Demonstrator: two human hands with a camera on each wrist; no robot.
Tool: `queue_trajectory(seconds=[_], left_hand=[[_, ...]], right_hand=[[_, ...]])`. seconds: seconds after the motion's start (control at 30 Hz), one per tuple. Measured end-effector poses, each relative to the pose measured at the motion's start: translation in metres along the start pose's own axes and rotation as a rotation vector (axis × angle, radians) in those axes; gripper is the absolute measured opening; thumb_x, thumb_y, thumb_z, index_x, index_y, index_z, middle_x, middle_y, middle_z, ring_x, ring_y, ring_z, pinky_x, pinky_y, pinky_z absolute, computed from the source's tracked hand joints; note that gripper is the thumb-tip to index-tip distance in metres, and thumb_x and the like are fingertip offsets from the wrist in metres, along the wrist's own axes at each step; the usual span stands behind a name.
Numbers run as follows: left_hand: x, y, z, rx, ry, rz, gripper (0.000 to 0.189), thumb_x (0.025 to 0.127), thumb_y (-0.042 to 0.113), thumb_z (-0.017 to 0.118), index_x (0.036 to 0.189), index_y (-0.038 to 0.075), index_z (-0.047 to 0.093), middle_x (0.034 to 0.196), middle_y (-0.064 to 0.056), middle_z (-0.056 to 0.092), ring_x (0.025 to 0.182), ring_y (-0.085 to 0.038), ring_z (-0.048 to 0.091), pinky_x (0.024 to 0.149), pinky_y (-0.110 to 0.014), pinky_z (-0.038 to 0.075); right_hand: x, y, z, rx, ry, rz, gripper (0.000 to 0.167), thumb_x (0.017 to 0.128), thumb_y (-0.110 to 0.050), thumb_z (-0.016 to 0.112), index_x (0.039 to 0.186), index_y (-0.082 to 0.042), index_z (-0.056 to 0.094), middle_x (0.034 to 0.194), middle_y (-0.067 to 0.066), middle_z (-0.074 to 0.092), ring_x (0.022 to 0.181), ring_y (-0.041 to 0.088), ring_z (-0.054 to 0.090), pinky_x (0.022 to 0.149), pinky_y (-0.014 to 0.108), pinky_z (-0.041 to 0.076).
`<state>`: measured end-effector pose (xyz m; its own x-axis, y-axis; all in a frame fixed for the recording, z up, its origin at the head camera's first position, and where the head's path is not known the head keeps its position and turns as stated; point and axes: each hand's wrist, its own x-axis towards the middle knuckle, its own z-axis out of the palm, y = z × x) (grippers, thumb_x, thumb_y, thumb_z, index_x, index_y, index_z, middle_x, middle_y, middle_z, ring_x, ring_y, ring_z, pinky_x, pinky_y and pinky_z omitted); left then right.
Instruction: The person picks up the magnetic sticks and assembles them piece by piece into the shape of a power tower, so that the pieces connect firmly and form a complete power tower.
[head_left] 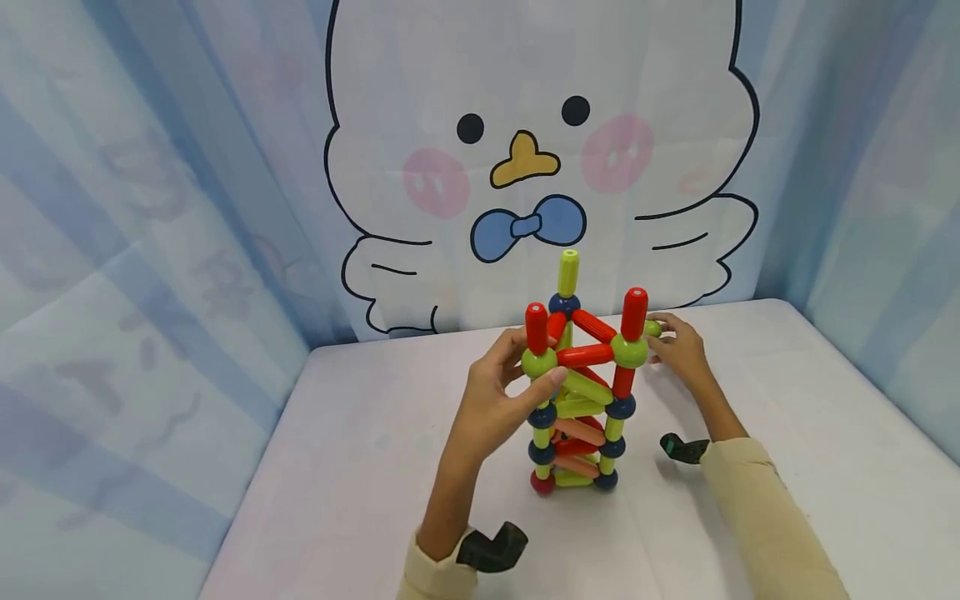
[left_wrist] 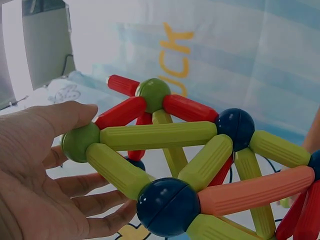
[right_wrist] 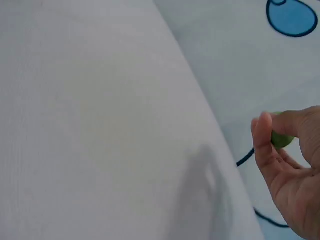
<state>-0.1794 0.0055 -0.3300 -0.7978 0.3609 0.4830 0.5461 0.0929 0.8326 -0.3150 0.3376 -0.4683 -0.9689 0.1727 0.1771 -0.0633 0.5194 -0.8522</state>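
A tower of magnetic sticks and balls stands upright on the white table, built of red, yellow-green and orange sticks with dark blue, green and red balls. My left hand grips it near the top, thumb and fingers around a green corner ball. Upright sticks top its three upper corners: two red, one yellow-green. Just right of the tower, my right hand pinches a loose green ball between thumb and fingers, held above the table near its back edge.
The white table carries the tower near its middle. Behind it hangs a curtain printed with a cartoon bird, and more blue-and-white cloth lines both sides. A black strap device sits on each wrist.
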Motion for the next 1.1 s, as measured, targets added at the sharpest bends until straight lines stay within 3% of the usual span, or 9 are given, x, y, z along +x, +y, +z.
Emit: queue_trajectory(seconds=[0.07,0.13,0.3,0.37,0.6,0.77,0.97,1.1], left_hand=[[-0.001,0.000,0.000,-0.002,0.001,-0.006,0.041,0.089,0.019,0.070,0.126,0.010,0.055,0.126,-0.003,0.063,0.127,-0.016,0.056,0.101,-0.035,0.049],[-0.001,-0.001,0.000,-0.005,0.002,-0.014,0.040,0.089,0.019,0.070,0.126,0.010,0.056,0.127,-0.003,0.063,0.128,-0.017,0.056,0.101,-0.036,0.050],[-0.003,0.001,-0.001,-0.002,-0.006,-0.034,0.040,0.090,0.020,0.070,0.126,0.011,0.056,0.128,-0.002,0.063,0.129,-0.016,0.055,0.102,-0.038,0.049],[-0.004,0.003,-0.002,0.009,-0.003,-0.022,0.040,0.090,0.020,0.070,0.127,0.012,0.056,0.128,-0.001,0.063,0.129,-0.016,0.055,0.102,-0.039,0.049],[-0.005,0.007,0.001,0.036,0.066,0.072,0.038,0.095,0.022,0.064,0.131,0.013,0.058,0.131,0.001,0.060,0.127,-0.015,0.053,0.099,-0.037,0.051],[-0.006,0.006,0.006,0.013,0.146,0.116,0.030,0.099,0.020,0.058,0.127,0.012,0.063,0.125,-0.001,0.063,0.121,-0.014,0.056,0.097,-0.036,0.052],[-0.009,0.008,0.011,0.007,0.211,0.126,0.028,0.098,0.019,0.060,0.123,0.009,0.065,0.118,-0.004,0.066,0.115,-0.015,0.059,0.096,-0.035,0.053],[-0.007,0.010,0.010,0.007,0.254,0.141,0.030,0.097,0.018,0.061,0.124,0.007,0.065,0.116,-0.006,0.067,0.112,-0.015,0.061,0.095,-0.034,0.054]], right_hand=[[-0.004,-0.018,-0.001,0.091,-0.031,-0.009,0.049,0.100,-0.023,0.054,0.144,-0.004,0.042,0.138,0.031,0.045,0.118,0.045,0.057,0.067,0.015,0.055],[-0.008,-0.041,-0.004,0.192,-0.043,-0.056,0.047,0.101,-0.023,0.053,0.143,-0.004,0.043,0.138,0.029,0.047,0.121,0.042,0.056,0.072,0.014,0.054],[-0.019,-0.110,-0.014,0.398,-0.078,-0.247,0.039,0.099,-0.015,0.056,0.137,-0.006,0.051,0.120,0.011,0.062,0.099,0.015,0.067,0.079,0.016,0.055],[-0.021,-0.135,-0.020,0.460,-0.106,-0.334,0.039,0.098,-0.014,0.058,0.136,-0.007,0.053,0.115,0.004,0.063,0.096,0.010,0.068,0.080,0.017,0.055],[-0.035,-0.206,-0.034,0.657,-0.225,-0.596,0.040,0.095,0.000,0.057,0.134,-0.006,0.054,0.114,0.010,0.064,0.100,0.020,0.066,0.082,0.022,0.056],[-0.045,-0.226,-0.031,0.693,-0.281,-0.638,0.041,0.093,0.004,0.055,0.132,-0.008,0.057,0.113,0.008,0.064,0.095,0.019,0.060,0.082,0.022,0.054],[-0.050,-0.230,-0.024,0.621,-0.315,-0.630,0.041,0.094,0.000,0.058,0.133,-0.012,0.057,0.118,0.006,0.065,0.100,0.019,0.061,0.084,0.024,0.053],[-0.051,-0.229,-0.022,0.561,-0.322,-0.632,0.048,0.095,-0.003,0.059,0.141,-0.013,0.050,0.120,0.004,0.066,0.103,0.019,0.063,0.090,0.024,0.053]])
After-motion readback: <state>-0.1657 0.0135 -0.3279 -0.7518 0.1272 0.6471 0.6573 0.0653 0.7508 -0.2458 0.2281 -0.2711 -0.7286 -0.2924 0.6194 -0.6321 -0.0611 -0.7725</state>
